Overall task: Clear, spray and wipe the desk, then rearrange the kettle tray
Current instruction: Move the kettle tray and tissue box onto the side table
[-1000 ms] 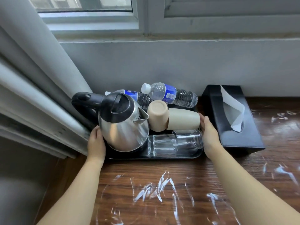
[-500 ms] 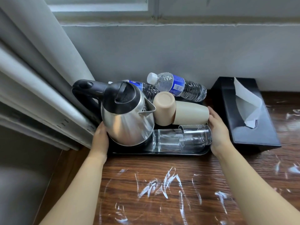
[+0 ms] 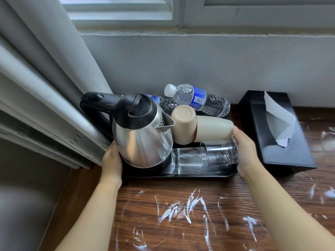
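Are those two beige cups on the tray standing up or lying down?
Lying down. Both beige cups rest on their sides on the tray, behind the glasses, one's flat base facing the camera.

- The kettle hides most of the second water bottle behind it.
- Fingers of both hands are out of sight past the tray ends.
- Bottle label text is too small to read.
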`<state>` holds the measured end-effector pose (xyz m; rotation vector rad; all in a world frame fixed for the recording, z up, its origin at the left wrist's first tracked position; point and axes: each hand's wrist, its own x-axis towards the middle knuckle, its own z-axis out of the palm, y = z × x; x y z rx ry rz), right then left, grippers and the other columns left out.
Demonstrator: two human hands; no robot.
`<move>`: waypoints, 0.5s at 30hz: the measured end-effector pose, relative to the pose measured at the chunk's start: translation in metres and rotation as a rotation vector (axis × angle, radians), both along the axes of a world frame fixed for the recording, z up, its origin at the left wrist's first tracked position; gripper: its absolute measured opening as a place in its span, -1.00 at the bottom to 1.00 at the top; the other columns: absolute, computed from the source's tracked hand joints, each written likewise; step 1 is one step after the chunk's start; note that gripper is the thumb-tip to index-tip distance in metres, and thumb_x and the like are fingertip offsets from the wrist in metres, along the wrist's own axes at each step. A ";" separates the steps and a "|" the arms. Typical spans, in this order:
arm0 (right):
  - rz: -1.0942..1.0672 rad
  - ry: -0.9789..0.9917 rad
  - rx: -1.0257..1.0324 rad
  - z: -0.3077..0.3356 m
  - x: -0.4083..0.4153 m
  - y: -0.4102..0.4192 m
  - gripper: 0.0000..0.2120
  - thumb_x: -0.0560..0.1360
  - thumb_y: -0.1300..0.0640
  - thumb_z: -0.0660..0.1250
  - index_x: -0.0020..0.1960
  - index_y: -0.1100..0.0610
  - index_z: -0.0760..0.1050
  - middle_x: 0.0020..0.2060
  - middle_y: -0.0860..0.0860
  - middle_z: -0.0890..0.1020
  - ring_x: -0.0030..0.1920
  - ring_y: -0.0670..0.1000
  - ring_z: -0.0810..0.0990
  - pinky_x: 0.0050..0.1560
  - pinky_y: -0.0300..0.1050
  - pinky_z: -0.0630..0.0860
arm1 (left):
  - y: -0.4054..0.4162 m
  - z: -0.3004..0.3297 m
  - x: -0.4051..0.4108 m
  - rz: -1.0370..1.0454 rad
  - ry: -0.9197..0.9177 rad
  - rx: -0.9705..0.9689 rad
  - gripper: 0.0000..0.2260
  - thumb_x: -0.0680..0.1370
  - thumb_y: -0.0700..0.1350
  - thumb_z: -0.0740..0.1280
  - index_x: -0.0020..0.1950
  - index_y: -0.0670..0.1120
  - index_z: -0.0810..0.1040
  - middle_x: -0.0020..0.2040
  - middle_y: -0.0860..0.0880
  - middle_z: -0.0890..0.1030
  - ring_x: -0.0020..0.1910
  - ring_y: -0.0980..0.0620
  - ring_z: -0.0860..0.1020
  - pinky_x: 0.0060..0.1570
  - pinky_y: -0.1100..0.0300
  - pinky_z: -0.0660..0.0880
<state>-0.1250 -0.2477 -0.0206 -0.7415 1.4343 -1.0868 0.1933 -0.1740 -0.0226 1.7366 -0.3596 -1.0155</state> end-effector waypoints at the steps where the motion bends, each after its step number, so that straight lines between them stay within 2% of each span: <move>1: -0.009 0.007 0.017 0.001 0.002 0.002 -0.38 0.34 -0.25 0.32 0.31 0.04 0.50 0.20 0.02 0.60 0.26 0.05 0.53 0.37 0.16 0.36 | 0.001 0.000 0.001 0.008 -0.001 0.001 -0.65 0.66 0.03 0.18 0.39 -0.01 0.53 0.34 -0.07 0.58 0.36 -0.08 0.48 0.46 -0.10 0.34; 5: -0.034 0.022 0.051 0.003 0.007 0.008 -0.55 0.45 -0.19 0.29 0.20 0.07 0.57 0.09 0.03 0.66 0.18 0.05 0.58 0.33 0.14 0.39 | 0.002 0.002 0.003 0.007 -0.012 -0.003 -0.68 0.67 -0.03 0.16 0.34 -0.06 0.55 0.32 -0.13 0.58 0.36 -0.11 0.48 0.45 -0.12 0.34; 10: -0.067 0.018 0.069 0.007 0.008 0.016 -0.50 0.39 -0.23 0.32 0.21 0.04 0.57 0.10 0.00 0.65 0.20 0.05 0.56 0.35 0.16 0.37 | 0.008 0.012 0.001 -0.017 -0.005 -0.037 -0.72 0.68 -0.04 0.14 0.29 -0.03 0.56 0.28 -0.11 0.60 0.33 -0.10 0.50 0.44 -0.10 0.36; 15: -0.101 0.043 0.061 0.018 0.006 0.025 -0.54 0.43 -0.25 0.31 0.17 0.03 0.57 0.08 -0.03 0.66 0.19 0.02 0.56 0.33 0.13 0.39 | 0.018 0.026 -0.003 -0.031 0.005 -0.051 -0.74 0.65 0.18 0.16 0.17 0.12 0.56 0.26 0.00 0.60 0.33 -0.04 0.49 0.44 -0.09 0.35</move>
